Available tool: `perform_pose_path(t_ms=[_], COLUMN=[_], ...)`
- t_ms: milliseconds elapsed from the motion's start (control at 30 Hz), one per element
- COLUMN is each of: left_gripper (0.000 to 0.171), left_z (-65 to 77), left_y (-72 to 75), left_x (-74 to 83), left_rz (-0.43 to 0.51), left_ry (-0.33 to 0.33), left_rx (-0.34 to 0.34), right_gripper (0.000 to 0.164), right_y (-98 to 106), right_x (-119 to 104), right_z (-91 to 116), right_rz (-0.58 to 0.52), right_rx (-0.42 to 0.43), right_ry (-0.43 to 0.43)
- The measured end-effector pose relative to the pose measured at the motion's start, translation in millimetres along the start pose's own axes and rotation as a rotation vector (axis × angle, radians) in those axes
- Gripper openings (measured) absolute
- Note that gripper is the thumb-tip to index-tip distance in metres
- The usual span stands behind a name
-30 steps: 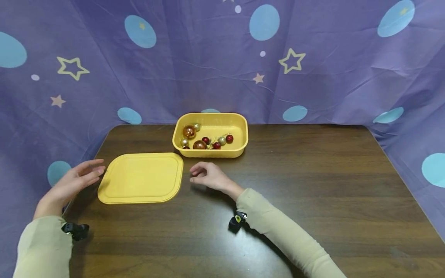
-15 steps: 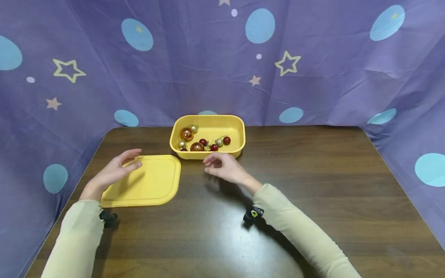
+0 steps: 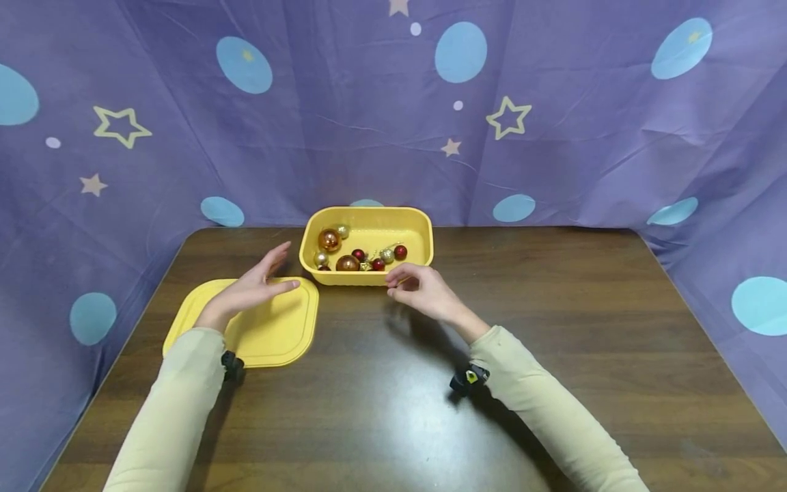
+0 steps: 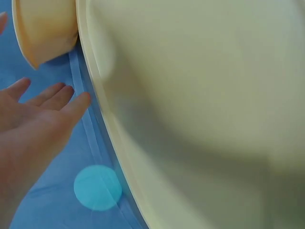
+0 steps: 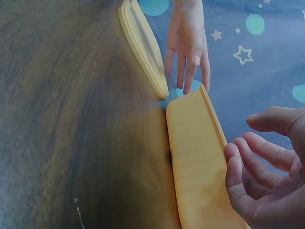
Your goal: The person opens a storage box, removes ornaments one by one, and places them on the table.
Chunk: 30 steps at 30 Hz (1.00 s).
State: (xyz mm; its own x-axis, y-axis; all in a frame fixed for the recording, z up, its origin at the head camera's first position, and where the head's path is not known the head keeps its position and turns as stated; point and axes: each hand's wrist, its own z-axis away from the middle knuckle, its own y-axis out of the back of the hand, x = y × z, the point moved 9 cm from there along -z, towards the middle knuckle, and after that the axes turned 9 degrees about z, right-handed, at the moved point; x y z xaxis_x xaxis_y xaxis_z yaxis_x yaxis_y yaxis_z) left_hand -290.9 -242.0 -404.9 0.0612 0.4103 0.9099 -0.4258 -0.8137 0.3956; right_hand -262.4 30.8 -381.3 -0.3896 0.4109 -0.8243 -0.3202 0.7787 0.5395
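My left hand (image 3: 249, 290) hovers above the yellow lid (image 3: 279, 342), fingers extended toward the yellow box. Its shadow falls across the lid, which fills much of the left wrist view. Near the front right part of the box (image 3: 332, 279) is my right hand (image 3: 427, 294), its fingers loosely bent and holding nothing; whether it touches the rim cannot be told. Inside the box lie several Christmas baubles, among them a large copper one (image 3: 329, 239), a red one (image 3: 400, 252) and a gold one (image 3: 386, 255). The right wrist view shows the box's outer wall (image 5: 198, 157) beside the right hand.
The brown wooden table (image 3: 381, 417) extends in front of the box and to its right. A purple curtain (image 3: 363, 164) with stars and blue ovals hangs right behind the table's back edge. The lid lies flat left of the box.
My left hand has moved rightward from the lid's left side to above it, nearing the box. My right hand has moved right and forward to the box's front. Box and baubles stay in place.
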Motion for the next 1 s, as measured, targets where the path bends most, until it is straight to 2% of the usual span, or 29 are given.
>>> perform_pose_path(t_ms=[267,433,533,633,833,1000], left_gripper=[0.093,0.098,0.103,0.106,0.104,0.107], left_z=[-33.6,-49.6,-52.0,-49.8,-42.3,-49.9], left_y=[-7.4,-12.2,-15.1,-20.1,-28.6,-33.2], left_x=[7.5,7.1,6.8,13.5,29.8,18.7], left_rz=[0.043,0.075,0.018,-0.002,0.021,-0.005], left_ry=[-0.001,0.028,0.061,0.088,0.128,0.107], left_rx=[-0.014,-0.020,-0.022,-0.039,-0.068,-0.069], right_gripper=[0.026,0.026,0.025,0.023,0.021,0.020], right_y=[6,9,11,14,19,18], right_x=[8,8,7,6,5,5], right_z=[2,4,4,3,-1,-8], right_rz=[-0.010,-0.026,-0.033,-0.038,-0.018,-0.015], right_rx=[0.013,0.023,0.041,0.074,0.112,0.105], right_ry=[-0.029,-0.038,-0.032,-0.023,-0.013,-0.020])
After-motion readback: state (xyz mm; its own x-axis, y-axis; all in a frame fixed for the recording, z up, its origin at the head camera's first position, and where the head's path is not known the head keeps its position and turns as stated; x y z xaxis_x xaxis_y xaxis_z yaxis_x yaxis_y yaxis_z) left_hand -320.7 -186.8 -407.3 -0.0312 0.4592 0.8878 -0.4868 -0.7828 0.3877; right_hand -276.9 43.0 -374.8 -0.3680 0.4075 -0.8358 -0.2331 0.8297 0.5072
